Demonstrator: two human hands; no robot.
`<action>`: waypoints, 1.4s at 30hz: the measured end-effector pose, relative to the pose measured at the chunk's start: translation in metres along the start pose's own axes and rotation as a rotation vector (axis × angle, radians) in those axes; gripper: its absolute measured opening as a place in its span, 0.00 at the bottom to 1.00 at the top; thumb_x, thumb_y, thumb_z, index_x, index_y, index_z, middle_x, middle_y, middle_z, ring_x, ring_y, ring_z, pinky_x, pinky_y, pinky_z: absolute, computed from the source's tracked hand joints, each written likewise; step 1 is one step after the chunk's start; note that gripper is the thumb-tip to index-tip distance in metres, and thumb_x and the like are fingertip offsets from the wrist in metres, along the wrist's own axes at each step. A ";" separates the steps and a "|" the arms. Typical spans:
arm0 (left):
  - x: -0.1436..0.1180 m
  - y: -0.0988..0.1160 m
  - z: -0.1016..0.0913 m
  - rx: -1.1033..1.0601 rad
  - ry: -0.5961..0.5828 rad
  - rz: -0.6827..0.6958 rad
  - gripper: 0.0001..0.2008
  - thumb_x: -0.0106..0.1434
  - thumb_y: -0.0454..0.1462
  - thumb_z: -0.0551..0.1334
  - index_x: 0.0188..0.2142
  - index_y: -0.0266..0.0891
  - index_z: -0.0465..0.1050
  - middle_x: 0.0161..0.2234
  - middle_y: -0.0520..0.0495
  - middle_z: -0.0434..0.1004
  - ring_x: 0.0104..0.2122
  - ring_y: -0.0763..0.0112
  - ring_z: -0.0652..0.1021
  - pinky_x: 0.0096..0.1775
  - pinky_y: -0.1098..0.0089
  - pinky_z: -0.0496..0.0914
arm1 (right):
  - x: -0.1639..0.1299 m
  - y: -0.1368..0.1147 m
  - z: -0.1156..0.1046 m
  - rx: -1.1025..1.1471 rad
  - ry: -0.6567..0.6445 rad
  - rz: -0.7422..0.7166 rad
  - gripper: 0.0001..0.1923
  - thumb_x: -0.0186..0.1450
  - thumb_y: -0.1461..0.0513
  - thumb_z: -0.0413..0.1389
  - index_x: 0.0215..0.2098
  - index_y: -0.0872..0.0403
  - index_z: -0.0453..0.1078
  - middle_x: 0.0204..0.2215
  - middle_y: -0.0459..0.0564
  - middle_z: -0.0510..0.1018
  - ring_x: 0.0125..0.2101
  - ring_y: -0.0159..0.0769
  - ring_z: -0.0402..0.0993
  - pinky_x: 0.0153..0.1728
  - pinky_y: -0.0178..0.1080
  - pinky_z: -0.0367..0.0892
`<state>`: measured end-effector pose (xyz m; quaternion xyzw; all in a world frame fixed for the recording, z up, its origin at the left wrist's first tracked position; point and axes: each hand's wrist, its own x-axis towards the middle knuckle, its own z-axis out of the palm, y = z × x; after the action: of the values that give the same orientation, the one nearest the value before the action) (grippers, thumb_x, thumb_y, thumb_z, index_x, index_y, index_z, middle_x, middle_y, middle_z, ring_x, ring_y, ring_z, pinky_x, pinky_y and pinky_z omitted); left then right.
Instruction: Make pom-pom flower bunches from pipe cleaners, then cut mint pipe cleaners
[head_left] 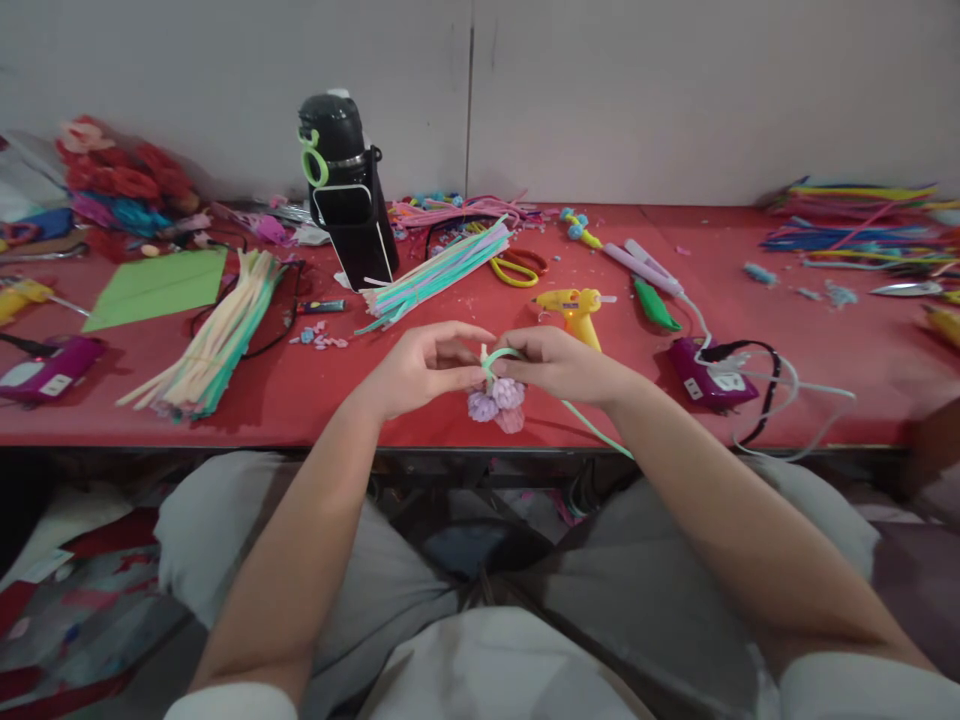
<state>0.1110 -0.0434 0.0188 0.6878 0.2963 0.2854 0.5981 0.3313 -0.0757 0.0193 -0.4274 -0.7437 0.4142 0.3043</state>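
My left hand [424,368] and my right hand [561,365] meet over the front edge of the red table [450,410]. Between them they pinch a small craft piece: pale purple and pink fuzzy flowers [497,400] hanging below the fingers. A light green pipe cleaner [592,425] loops at the fingertips and trails down to the right under my right wrist. Both hands grip this piece with closed fingers. Just behind my right hand stands a yellow glue gun [574,305].
Bundles of pastel pipe cleaners [214,345] [442,270] lie left and centre. A black bottle in a holder [346,200], yellow scissors [514,268], a purple power strip [709,370] with cords, a green paper sheet [157,285] and bright pipe cleaners [855,215] far right.
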 end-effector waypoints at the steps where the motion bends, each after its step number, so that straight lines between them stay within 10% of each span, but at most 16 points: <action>1: 0.000 0.000 0.001 -0.015 -0.004 -0.004 0.21 0.56 0.41 0.74 0.48 0.37 0.77 0.35 0.44 0.84 0.37 0.63 0.84 0.39 0.67 0.78 | -0.001 -0.001 -0.001 0.033 -0.018 0.027 0.12 0.67 0.55 0.57 0.32 0.55 0.71 0.25 0.44 0.72 0.26 0.30 0.65 0.28 0.35 0.61; 16: -0.006 0.007 0.001 -0.224 -0.073 -0.091 0.13 0.54 0.39 0.75 0.32 0.36 0.75 0.26 0.48 0.80 0.27 0.68 0.82 0.33 0.69 0.79 | -0.012 -0.012 -0.020 0.236 -0.087 -0.001 0.12 0.62 0.55 0.65 0.34 0.56 0.75 0.26 0.44 0.74 0.27 0.29 0.67 0.30 0.34 0.63; 25: -0.002 0.000 0.009 -0.393 0.091 0.032 0.12 0.50 0.38 0.78 0.31 0.38 0.78 0.29 0.50 0.82 0.29 0.69 0.84 0.36 0.69 0.80 | -0.005 0.008 -0.008 0.301 -0.020 -0.072 0.15 0.62 0.51 0.64 0.33 0.55 0.73 0.27 0.46 0.75 0.27 0.31 0.69 0.29 0.35 0.64; 34: 0.007 -0.010 0.016 -0.416 0.438 0.157 0.14 0.45 0.39 0.79 0.31 0.39 0.83 0.29 0.48 0.85 0.31 0.66 0.85 0.41 0.65 0.81 | -0.005 0.015 0.037 0.355 0.168 0.004 0.20 0.67 0.46 0.58 0.30 0.55 0.70 0.25 0.48 0.75 0.21 0.28 0.66 0.25 0.35 0.63; 42: 0.003 -0.004 0.012 -0.445 0.396 0.040 0.13 0.46 0.37 0.79 0.28 0.36 0.79 0.29 0.49 0.84 0.31 0.69 0.84 0.39 0.69 0.79 | -0.007 0.023 0.048 0.245 0.490 0.012 0.17 0.68 0.53 0.56 0.26 0.54 0.68 0.21 0.45 0.71 0.20 0.28 0.62 0.23 0.35 0.58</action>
<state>0.1217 -0.0487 0.0138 0.4763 0.3236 0.4838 0.6591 0.3046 -0.0921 -0.0244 -0.4793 -0.5896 0.3873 0.5221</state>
